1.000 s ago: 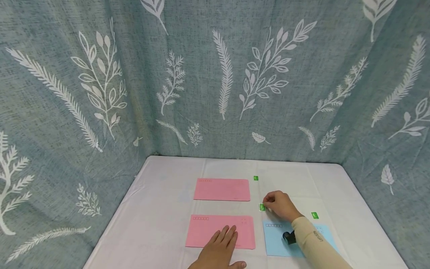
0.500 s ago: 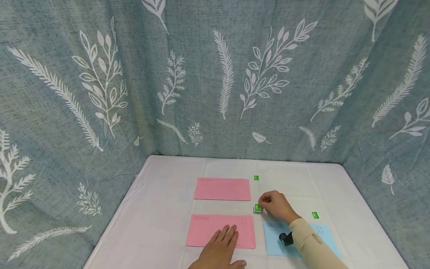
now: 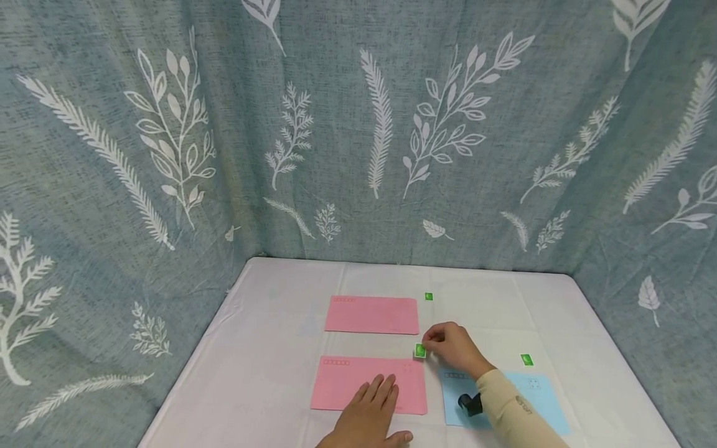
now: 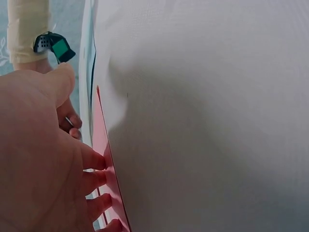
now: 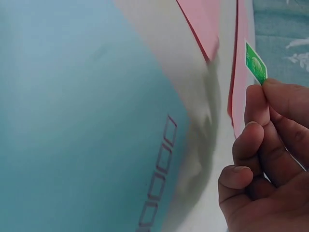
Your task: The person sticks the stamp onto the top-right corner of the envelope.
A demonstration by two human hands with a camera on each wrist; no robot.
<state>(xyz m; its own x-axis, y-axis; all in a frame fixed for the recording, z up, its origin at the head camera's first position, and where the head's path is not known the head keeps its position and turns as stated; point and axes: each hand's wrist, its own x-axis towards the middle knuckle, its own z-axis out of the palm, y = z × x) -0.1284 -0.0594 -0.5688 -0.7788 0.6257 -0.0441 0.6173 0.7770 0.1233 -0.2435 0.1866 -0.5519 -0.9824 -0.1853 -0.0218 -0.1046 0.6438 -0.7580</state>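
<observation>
Head view shows a right hand (image 3: 454, 347) pinching a small green rectangular paper stamp with a white border (image 3: 420, 351) between thumb and forefinger; the right wrist view shows the other fingers curled. The pinched stamp is by the far right corner of a pink rectangular paper envelope (image 3: 336, 389), the nearer of two; its height above the table is hard to judge. A left hand (image 3: 366, 415) rests on this nearer envelope with fingers straight and thumb held out to the side, covering the lower middle part, while a faint printed square near the far right corner shows uncovered.

Behind it lies a second pink rectangular paper envelope (image 3: 371, 314), well apart from the left hand. Another small green stamp (image 3: 428, 297) lies just right of that envelope's far right corner. To the right of the nearer pink envelope is a light-blue rectangular paper envelope (image 3: 538, 404), partly hidden by the right forearm in a cream sleeve (image 3: 515, 407) and by a black wrist camera (image 3: 469, 404). Just behind the blue envelope, right of the forearm, lies one more green stamp (image 3: 526, 359). All rest on a table covered in white cloth (image 3: 269, 348), creased by folds. Grey-blue curtains with white leaf prints (image 3: 325, 155) hang behind and at both sides.
</observation>
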